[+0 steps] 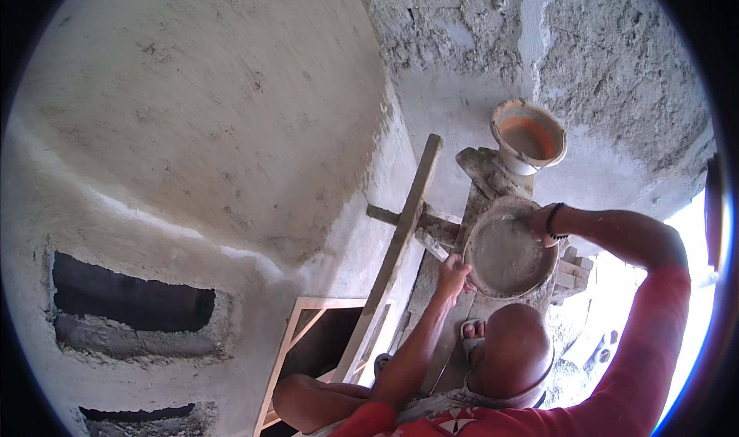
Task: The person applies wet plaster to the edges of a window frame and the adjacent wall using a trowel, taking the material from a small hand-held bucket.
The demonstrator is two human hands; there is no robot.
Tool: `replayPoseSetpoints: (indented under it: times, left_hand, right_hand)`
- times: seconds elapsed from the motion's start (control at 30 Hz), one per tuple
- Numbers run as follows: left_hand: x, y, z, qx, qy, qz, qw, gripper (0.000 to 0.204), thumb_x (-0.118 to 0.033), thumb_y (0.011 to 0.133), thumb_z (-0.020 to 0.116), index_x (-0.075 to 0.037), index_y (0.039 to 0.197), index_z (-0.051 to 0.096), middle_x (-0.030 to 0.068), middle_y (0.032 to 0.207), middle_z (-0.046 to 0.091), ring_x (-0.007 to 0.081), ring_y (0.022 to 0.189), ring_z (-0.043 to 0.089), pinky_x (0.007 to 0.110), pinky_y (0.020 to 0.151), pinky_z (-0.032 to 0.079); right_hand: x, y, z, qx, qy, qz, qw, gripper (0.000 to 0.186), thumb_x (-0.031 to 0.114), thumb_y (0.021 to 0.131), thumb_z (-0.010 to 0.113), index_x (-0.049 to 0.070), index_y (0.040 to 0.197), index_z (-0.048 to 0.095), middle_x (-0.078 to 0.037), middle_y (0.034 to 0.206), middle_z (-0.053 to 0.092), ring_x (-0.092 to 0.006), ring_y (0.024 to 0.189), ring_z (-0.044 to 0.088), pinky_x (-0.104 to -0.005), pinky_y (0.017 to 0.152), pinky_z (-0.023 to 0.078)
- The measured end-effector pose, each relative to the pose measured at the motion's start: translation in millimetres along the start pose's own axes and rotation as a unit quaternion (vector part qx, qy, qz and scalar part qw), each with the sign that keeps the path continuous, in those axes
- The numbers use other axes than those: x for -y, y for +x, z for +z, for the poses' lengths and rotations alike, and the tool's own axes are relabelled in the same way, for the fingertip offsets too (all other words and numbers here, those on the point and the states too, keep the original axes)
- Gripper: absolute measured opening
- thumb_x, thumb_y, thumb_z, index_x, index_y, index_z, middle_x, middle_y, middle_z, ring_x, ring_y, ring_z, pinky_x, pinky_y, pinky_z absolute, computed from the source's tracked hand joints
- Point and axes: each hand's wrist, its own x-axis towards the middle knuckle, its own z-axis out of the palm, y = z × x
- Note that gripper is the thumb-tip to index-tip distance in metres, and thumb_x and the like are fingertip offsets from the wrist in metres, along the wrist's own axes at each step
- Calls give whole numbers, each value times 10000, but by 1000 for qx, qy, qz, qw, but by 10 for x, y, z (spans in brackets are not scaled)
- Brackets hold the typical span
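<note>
Basin (504,204), round, with grey wet-looking mix (504,252) inside, rests on a mortar-crusted board (476,206), nearer than the board's far edge. Right hand (545,225): reaches over the basin's right rim, fingers bent down inside; fingertips hidden, so cannot tell whether it grips anything. Black beaded bracelet (551,220) at that wrist. Left hand (454,275): fingers curled at the basin's left rim, just beside a pale strip (432,244); cannot tell which of the two, if either, is gripped. Bucket (516,162), pale outside, orange within, stands at the board's far right corner. Long timber (396,244) runs diagonally, left of the board's left edge.
</note>
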Motion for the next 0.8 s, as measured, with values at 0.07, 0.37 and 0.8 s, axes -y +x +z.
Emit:
replayPoseSetpoints:
  times: [0.07, 0.37, 0.8]
  left_hand:
    - [-42, -23, -42, -1, 4, 0, 1000, 221, -84, 874, 599, 5, 1066, 538, 48, 722, 585, 108, 469, 563, 276, 396, 516]
    - [-133, -69, -44, 11, 5, -36, 999, 167, -75, 899, 597, -41, 1057, 553, 52, 747, 618, 128, 533, 604, 291, 467, 538]
    - [-171, -67, -33, 5, 16, -29, 999, 204, -94, 896, 591, -12, 1076, 542, 86, 816, 637, 159, 599, 619, 315, 506, 539]
  right_hand:
    - [-25, -132, -102, 63, 128, 11, 990, 308, 224, 808, 611, 47, 1056, 661, -92, 837, 680, -243, 872, 672, -376, 697, 552]
    - [403, -436, 99, 52, 570, 42, 819, 222, 93, 747, 639, 41, 962, 655, -63, 587, 606, -135, 496, 590, -311, 526, 533]
    - [844, -754, 708, -66, 825, 97, 553, 474, -2, 837, 608, 51, 1304, 543, -88, 720, 611, -151, 548, 609, -296, 428, 512]
